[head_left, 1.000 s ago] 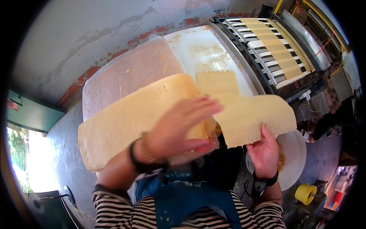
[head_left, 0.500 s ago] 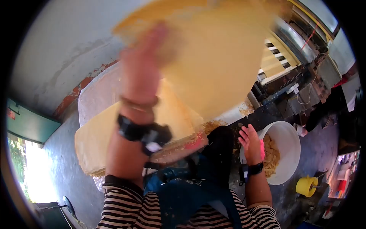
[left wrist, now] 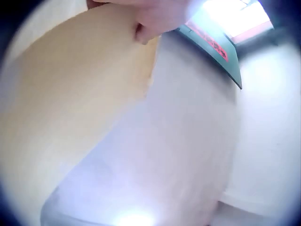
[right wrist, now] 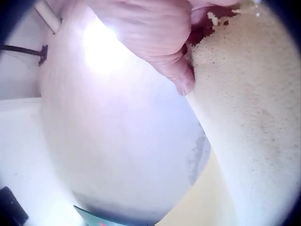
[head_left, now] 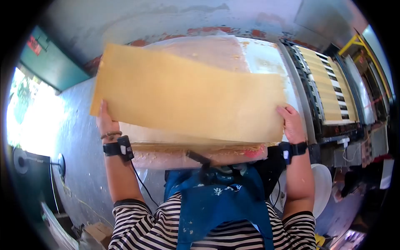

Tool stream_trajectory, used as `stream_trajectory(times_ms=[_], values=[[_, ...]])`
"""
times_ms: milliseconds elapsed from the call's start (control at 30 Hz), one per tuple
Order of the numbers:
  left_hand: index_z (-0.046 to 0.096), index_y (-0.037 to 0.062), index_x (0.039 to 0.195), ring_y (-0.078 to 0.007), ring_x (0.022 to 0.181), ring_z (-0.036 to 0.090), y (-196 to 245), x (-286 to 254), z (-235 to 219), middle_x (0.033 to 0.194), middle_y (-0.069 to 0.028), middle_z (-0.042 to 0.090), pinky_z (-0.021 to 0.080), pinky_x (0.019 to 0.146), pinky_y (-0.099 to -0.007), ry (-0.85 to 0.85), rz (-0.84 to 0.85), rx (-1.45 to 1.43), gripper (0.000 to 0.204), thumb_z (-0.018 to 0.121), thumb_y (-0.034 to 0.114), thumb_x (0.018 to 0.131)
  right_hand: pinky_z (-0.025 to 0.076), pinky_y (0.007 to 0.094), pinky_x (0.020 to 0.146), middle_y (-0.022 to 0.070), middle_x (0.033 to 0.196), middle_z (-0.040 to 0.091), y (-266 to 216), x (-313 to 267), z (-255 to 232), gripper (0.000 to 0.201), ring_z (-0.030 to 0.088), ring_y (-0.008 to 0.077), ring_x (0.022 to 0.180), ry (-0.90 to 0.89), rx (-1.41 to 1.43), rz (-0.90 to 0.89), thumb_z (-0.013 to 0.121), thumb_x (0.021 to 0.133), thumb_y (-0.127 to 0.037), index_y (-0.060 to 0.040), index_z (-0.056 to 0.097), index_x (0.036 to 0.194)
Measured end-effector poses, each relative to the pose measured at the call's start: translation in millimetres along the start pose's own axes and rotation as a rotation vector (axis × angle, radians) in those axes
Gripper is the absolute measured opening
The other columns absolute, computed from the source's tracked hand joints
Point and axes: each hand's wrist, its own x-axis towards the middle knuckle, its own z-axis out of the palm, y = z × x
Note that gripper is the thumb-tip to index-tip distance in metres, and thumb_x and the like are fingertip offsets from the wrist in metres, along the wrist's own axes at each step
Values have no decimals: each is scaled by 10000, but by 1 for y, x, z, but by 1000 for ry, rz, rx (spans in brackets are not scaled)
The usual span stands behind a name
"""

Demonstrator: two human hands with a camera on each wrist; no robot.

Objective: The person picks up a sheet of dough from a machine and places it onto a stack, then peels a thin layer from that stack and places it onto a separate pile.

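Note:
A wide, thin yellow sheet (head_left: 191, 91) is stretched between both hands above the worktable in the head view. My left hand (head_left: 107, 118) pinches its left end near the lower corner, thumb over the front face. At the opposite end, my right hand (head_left: 293, 125) pinches the right edge. The right wrist view shows that edge as crumbly and full of small pores, with the thumb (right wrist: 186, 82) on it. In the left wrist view, fingers (left wrist: 162, 19) grip the sheet's end. Below hangs a stack of similar sheets (head_left: 137, 134), mostly hidden behind the raised one.
Pinkish plastic (head_left: 208, 46) covers part of the white tabletop (head_left: 266, 58) at the back. A slatted machine (head_left: 333, 83) carrying a yellow strip stands at the right. A white tub (head_left: 323, 183) sits low beside my right forearm, and a fan (head_left: 61, 164) stands at the left.
The right hand let go of the sheet, then took hold of its right edge. My left hand swung the sheet up and leftward, and it now spans both hands. The head view turned rightward.

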Motion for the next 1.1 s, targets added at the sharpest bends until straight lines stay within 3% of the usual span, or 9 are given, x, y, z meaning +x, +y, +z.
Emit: stream_trajectory(times_ms=[133, 367, 467, 567, 700, 767, 867, 967, 1100], values=[[614, 30, 1104, -186, 721, 678, -30, 0, -86, 914, -68, 671, 557, 539, -310, 203, -133, 236, 282, 686, 188, 882, 490, 221, 655, 23, 879, 678, 50, 27, 42, 232, 608, 77, 726, 83, -147, 80, 686, 859, -115, 23, 654, 1043], [608, 40, 1101, -196, 643, 658, -26, -2, -119, 849, -57, 676, 510, 487, -320, 9, -180, 771, 317, 670, 264, 885, 488, 229, 654, 29, 886, 680, 65, 34, 26, 273, 602, 72, 727, 103, -456, -71, 704, 858, -157, 27, 660, 1056], [625, 28, 1074, -252, 664, 656, -28, -5, -138, 876, -96, 682, 508, 552, -355, 294, 299, 1544, 367, 665, 342, 887, 484, 226, 629, 34, 877, 678, 60, 27, 31, 300, 599, 72, 709, 149, -483, -106, 709, 861, -198, 19, 656, 1062], [610, 87, 1132, -302, 835, 641, -14, -52, -77, 975, -99, 672, 515, 726, -411, 368, 824, 1607, 326, 667, 284, 879, 482, 214, 589, 34, 887, 674, 37, 1, 34, 329, 606, 75, 699, 164, -428, 34, 672, 892, -271, -6, 645, 1085], [667, 62, 1049, -196, 919, 613, -35, -128, 27, 1020, -84, 660, 497, 806, -347, -592, 641, 1093, 211, 691, 108, 844, 497, 214, 539, 37, 890, 663, 14, -37, 27, 383, 650, 108, 716, 64, -97, 317, 592, 937, -371, -34, 610, 1119], [662, 59, 1060, -256, 1014, 613, -59, -172, 76, 1052, -101, 656, 491, 875, -358, -1008, 671, 960, 293, 744, 117, 785, 506, 224, 529, 38, 874, 654, 11, -49, 25, 395, 670, 132, 730, 6, 53, 378, 566, 950, -389, -32, 593, 1117], [657, 72, 1036, -339, 1027, 596, -89, -239, 137, 1068, -138, 641, 494, 882, -394, -1213, 744, 831, 334, 767, 225, 760, 527, 247, 574, 45, 897, 651, 8, -62, 32, 355, 693, 182, 762, -2, 188, 370, 533, 975, -355, -28, 586, 1105], [662, 87, 1039, -328, 994, 607, -127, -262, 170, 1048, -126, 649, 507, 836, -393, -1311, 927, 888, 347, 767, 255, 754, 534, 259, 596, 64, 971, 658, 11, -67, 29, 378, 693, 192, 767, 10, 188, 298, 532, 975, -368, -22, 582, 1118], [690, 54, 968, -271, 882, 640, -145, -258, 177, 938, -101, 671, 520, 751, -346, -1374, 717, 831, 238, 746, 201, 789, 532, 270, 633, 76, 1011, 664, 17, -71, 21, 401, 681, 199, 804, 22, 167, 298, 496, 993, -377, -33, 573, 1184]])
